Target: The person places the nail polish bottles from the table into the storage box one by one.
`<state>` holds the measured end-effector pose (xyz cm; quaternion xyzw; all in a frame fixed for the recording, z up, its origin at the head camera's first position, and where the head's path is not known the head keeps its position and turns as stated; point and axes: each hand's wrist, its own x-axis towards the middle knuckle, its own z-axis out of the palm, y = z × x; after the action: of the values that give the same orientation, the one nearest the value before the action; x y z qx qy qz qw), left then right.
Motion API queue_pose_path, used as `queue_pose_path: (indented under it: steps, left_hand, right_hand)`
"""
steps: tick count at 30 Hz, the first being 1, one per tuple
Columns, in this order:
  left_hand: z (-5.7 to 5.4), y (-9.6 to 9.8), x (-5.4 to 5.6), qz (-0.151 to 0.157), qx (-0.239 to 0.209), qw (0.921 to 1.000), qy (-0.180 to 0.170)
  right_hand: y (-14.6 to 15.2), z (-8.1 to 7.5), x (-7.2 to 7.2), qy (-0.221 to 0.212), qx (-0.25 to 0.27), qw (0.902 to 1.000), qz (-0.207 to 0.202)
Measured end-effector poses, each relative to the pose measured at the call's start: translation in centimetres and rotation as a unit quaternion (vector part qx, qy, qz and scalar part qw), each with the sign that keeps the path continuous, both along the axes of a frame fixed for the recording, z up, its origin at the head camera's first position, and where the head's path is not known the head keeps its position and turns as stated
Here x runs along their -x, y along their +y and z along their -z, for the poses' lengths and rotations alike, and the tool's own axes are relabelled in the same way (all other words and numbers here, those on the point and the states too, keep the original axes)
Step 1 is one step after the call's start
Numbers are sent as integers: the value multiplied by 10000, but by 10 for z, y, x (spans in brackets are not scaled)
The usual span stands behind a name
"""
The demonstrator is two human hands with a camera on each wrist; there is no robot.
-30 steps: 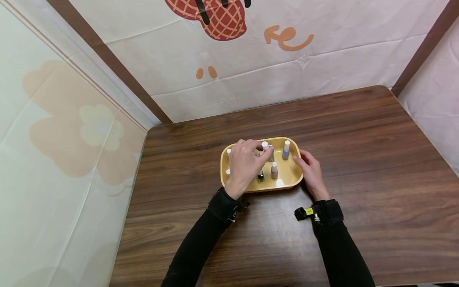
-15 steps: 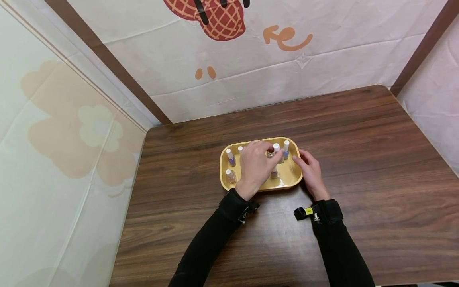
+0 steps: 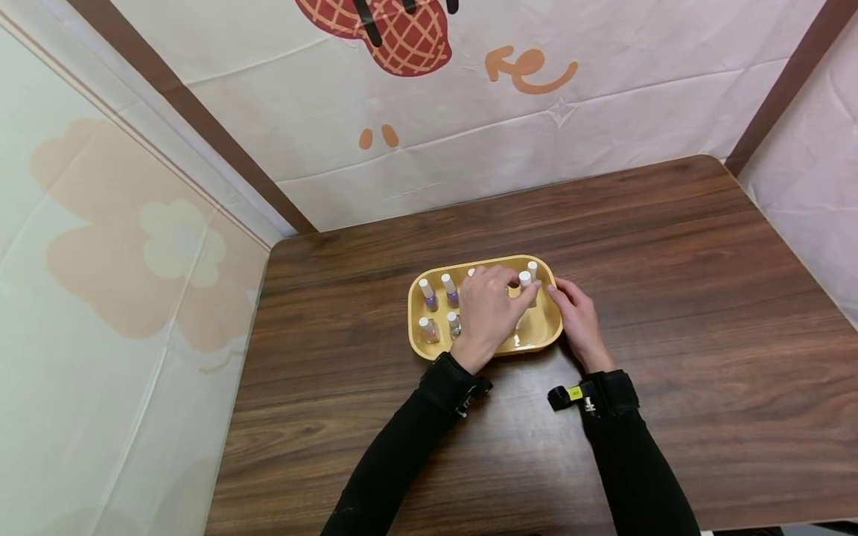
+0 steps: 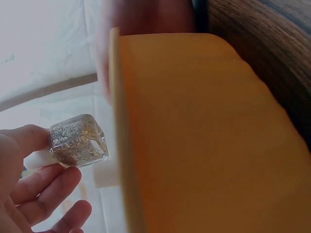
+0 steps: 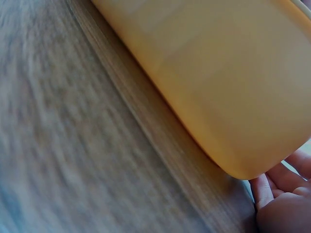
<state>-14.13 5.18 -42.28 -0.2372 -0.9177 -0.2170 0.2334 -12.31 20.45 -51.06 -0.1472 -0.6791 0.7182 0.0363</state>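
My left hand (image 3: 488, 309) pinches a nail polish bottle (image 4: 77, 141) by its white cap, over the right part of a yellow tray (image 3: 539, 326). In the left wrist view the bottle's clear square glass shows silver and gold glitter, and it sits just outside the tray wall in that view. At the tray's right end my right hand (image 3: 579, 324) holds on, thumb at the rim and fingers along the outside. Several white-capped bottles stand inside, among them a purple bottle (image 3: 429, 296) and a pale pinkish bottle (image 3: 429, 330). My left hand hides the middle ones.
The tray stands on a dark wood-grain table (image 3: 670, 320). Behind the table hangs a pale printed cloth (image 3: 469, 164), and another with a flower print (image 3: 134, 253) hangs at the left. Close behind the held bottle stands another white-capped bottle (image 3: 532, 267).
My left hand has moved rightward over the tray with the glitter bottle, uncovering bottles at the left. My right hand stays at the tray's right end.
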Motion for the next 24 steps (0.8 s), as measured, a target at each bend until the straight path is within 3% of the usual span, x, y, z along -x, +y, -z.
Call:
queue_pose_path:
  steps: [10, 14, 24]
  left_hand:
    - [13, 8, -1, -173, 673, 9976, 34]
    - [17, 12, -2, -186, 804, 9965, -140]
    - [27, 20, -4, -301, 1081, 9936, -109]
  right_hand:
    - [1, -1, 0, -50, 50, 10000, -57]
    - [2, -1, 0, -44, 33, 10000, -61]
    - [3, -1, 0, -59, -37, 9999, -82]
